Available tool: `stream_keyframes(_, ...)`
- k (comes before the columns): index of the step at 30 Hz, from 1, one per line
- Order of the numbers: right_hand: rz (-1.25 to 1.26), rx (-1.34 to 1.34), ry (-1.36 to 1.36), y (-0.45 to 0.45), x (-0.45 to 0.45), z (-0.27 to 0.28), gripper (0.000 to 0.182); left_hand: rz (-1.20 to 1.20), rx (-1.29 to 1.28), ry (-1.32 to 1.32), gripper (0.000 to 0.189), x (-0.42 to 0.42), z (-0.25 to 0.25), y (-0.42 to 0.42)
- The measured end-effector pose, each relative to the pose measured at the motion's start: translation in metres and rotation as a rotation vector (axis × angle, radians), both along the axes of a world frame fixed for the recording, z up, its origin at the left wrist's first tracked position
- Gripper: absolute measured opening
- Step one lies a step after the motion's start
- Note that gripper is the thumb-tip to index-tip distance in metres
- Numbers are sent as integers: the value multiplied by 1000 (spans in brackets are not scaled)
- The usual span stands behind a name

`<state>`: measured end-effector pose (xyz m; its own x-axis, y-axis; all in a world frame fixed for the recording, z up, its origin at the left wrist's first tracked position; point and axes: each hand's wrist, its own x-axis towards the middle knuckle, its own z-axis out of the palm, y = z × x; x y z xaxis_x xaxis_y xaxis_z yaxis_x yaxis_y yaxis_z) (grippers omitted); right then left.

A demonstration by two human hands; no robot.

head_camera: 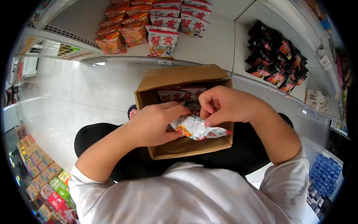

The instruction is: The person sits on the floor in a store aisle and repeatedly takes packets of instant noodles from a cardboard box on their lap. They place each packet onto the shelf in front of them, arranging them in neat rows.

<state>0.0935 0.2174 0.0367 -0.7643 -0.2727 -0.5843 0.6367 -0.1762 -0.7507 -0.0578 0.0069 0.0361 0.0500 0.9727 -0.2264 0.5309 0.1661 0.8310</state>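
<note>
An open cardboard box stands before me between my knees, its far flap folded up. Over its near half, a white snack bag with a red edge lies tilted between my two hands. My left hand grips the bag's left end, thumb below and fingers above. At the bag's upper right edge, my right hand pinches it between thumb and curled fingers. More snack bags of the same kind lie deeper in the box, partly hidden by my hands.
Beyond the box, a white shelf holds rows of white snack bags and orange snack bags. Black snack bags are piled further right. Cartons stand on the left, and blue bottles on the right.
</note>
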Motion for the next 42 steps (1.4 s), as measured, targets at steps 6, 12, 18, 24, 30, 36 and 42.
stream_keyframes(6, -334, -187, -29, 10, 4, -3, 26, 99, -20, -251, 47, -8, 6, 10)
stream_keyframes(12, -1010, -588, 142, 34, 8, -8, 36, 553, -126, -774, 49, -17, -5, 7)
stream_keyframes(18, -952, -499, 146, 2, 6, -7, 44, 773, -124, -1326, 56, -12, -16, 10)
stream_keyframes(24, -923, -126, 180, -19, 4, 2, 39, 539, -160, -963, 61, 3, -13, 12)
stream_keyframes(30, -761, 211, 259, -30, 4, -20, 35, 486, -109, -1005, 56, 9, -14, 14)
stream_keyframes(36, -664, 344, 279, -41, 2, -11, 28, 635, -98, -976, 38, 14, -14, 20)
stream_keyframes(42, -684, 318, 282, -42, 3, -16, 27, 591, -69, -877, 35, 8, -10, 17)
